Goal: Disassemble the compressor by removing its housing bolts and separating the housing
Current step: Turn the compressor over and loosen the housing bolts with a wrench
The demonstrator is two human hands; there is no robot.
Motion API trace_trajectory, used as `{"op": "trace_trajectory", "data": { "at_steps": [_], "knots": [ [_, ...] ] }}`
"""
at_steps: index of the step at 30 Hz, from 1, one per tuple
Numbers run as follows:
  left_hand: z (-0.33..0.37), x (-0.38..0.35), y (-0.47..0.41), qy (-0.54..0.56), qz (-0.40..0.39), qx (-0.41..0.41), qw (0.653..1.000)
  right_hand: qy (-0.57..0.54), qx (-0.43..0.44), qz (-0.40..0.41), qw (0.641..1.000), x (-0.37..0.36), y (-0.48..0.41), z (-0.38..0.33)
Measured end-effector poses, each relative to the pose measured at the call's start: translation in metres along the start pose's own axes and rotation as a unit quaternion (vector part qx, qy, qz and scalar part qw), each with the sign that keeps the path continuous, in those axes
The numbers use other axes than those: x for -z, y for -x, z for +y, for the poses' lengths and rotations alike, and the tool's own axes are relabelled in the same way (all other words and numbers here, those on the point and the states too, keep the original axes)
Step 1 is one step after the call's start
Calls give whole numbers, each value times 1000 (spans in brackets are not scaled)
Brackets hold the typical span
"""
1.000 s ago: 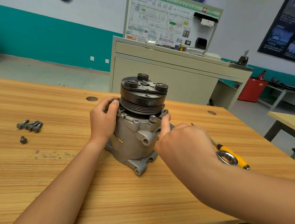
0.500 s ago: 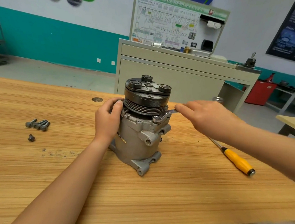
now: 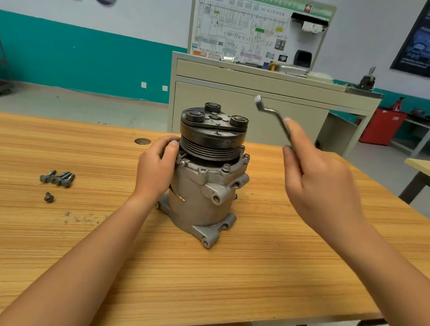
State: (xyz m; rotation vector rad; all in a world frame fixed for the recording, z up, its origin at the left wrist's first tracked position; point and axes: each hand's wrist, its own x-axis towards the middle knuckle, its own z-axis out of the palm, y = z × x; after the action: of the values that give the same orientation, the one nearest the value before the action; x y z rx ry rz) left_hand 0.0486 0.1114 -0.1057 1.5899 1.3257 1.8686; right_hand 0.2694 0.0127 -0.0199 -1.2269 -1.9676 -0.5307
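Note:
The grey metal compressor [image 3: 200, 195] stands upright on the wooden table [image 3: 224, 280], its black pulley [image 3: 212, 136] on top. Bolt heads [image 3: 226, 167] show on the housing flange under the pulley. My left hand [image 3: 155, 168] grips the compressor's left side at the flange. My right hand [image 3: 318, 182] is raised to the right of the compressor, apart from it, and holds a silver offset wrench [image 3: 272, 116] whose ring end points up and left.
Several loose bolts [image 3: 58, 177] lie on the table at the left, one short bolt [image 3: 49, 197] below them. A round grommet [image 3: 142, 141] sits in the tabletop behind my left hand. A beige cabinet [image 3: 266, 102] stands behind the table.
My right hand lifted the wrench off the flange bolt and raised it up and to the right. The left hand kept its grip on the compressor. The yellow screwdriver is now hidden.

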Motion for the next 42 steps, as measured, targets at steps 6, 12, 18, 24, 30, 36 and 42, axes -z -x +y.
{"op": "trace_trajectory", "data": {
  "at_steps": [6, 12, 18, 24, 30, 36, 42],
  "knots": [
    [5, 0, 4, -22, 7, 8, 1000, 111, -47, -211, 970, 8, 12, -13],
    [8, -3, 8, -10, 31, 17, 999, 240, 5, -288, 927, 12, 5, -34],
    [12, -3, 11, -2, 33, 16, 999, 276, 49, -369, 886, 10, -9, -72],
    [13, -3, 11, 17, 34, 22, 999, 302, 50, -377, 874, 12, -7, -61],
    [13, -5, 13, 29, 33, 16, 999, 343, 110, -387, 849, 21, -17, -58],
    [13, -5, 14, 33, 33, 17, 999, 366, 185, -366, 835, 22, -19, -48],
    [15, -6, 14, 40, 47, 31, 998, 352, 146, -361, 851, 9, -2, -43]
  ]
}}
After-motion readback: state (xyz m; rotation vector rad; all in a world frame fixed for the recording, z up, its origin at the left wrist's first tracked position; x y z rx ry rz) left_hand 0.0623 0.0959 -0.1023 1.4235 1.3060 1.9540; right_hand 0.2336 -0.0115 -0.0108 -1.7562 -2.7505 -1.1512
